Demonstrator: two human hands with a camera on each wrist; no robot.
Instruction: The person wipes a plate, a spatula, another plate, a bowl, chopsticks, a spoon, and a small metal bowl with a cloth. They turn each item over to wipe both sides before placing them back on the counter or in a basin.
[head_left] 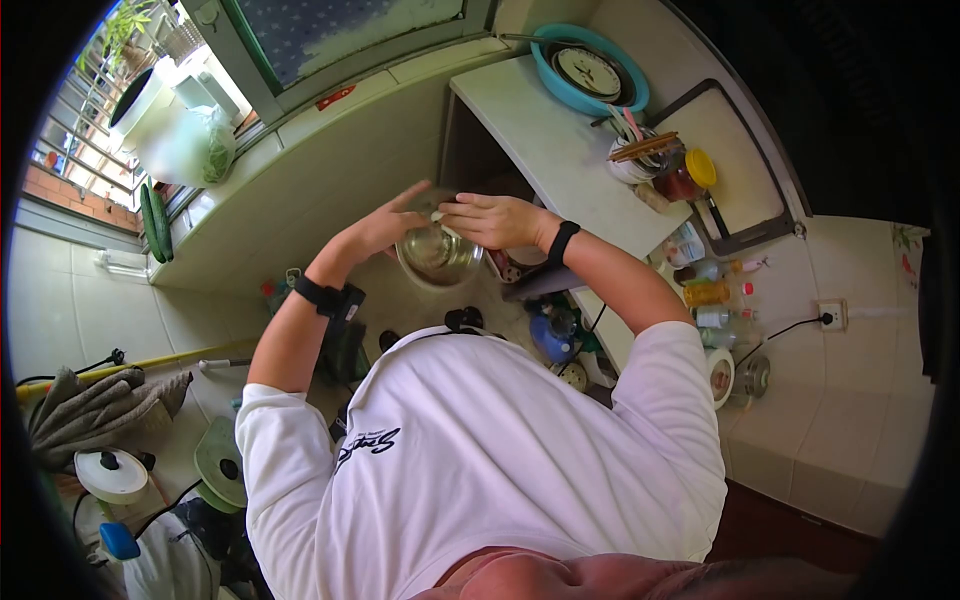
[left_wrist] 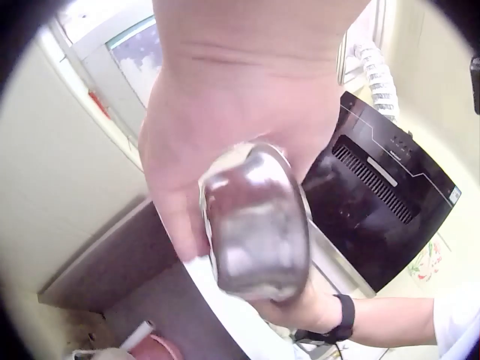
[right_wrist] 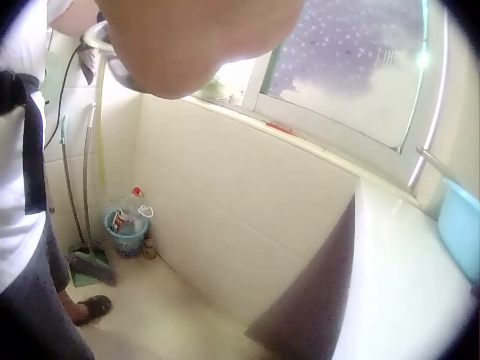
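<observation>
A shiny metal bowl (head_left: 440, 262) is between the two hands in the head view, with blur around its far rim. My left hand (head_left: 375, 228) is at its left side, the index finger stretched out. In the left wrist view the left hand (left_wrist: 225, 112) curves around the tilted bowl (left_wrist: 259, 232). My right hand (head_left: 495, 220) reaches across the far rim with fingers fairly straight, and its palm shows beyond the bowl. The right wrist view shows only the back part of the right hand (right_wrist: 176, 52), its fingers hidden, with part of the bowl (right_wrist: 112, 56) behind.
A white counter (head_left: 540, 140) stands at the right, with a blue basin (head_left: 625, 95) and jars on it. Cucumbers (head_left: 156, 220) lie on the window ledge at the left. A small bucket of bottles (right_wrist: 127, 240) and a broom (right_wrist: 91, 264) are on the floor.
</observation>
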